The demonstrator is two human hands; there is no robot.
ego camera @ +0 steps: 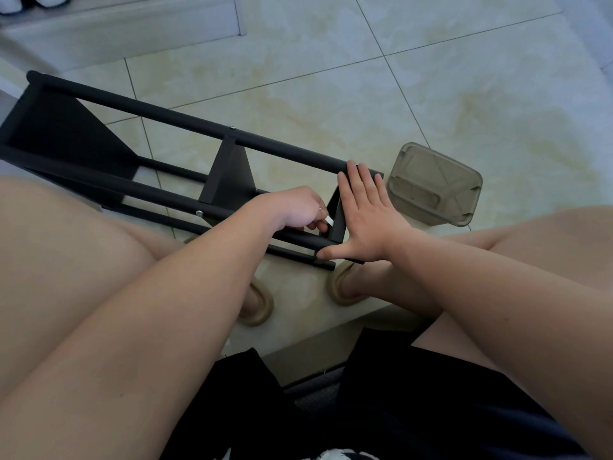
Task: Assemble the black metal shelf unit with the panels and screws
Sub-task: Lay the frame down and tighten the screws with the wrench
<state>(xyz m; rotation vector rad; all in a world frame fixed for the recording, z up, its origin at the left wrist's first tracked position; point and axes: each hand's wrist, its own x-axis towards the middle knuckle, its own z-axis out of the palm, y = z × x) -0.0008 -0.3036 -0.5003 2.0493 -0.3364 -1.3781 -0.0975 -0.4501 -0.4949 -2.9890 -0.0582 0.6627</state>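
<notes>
Both hands at the near end of a black shelf unit (199,122) lying on its side on the tiled floor (331,78).

The shelf unit stretches from the floor's far left towards the middle, between the person's knees, with its end panel (338,215) standing upright between the two hands. The right hand (365,214) lies flat against the outer face of this panel, fingers straight and close together with their tips on the upper rod (282,149), and the thumb spread wide, touching the lower rod (298,236). The left hand (292,210) is on the panel's inner side, fingers curled tight, pinching a small pale piece (328,222) right against the panel; what it is cannot be made out. A cloudy plastic tub (434,184) lies tipped over just beyond the right hand.
</notes>
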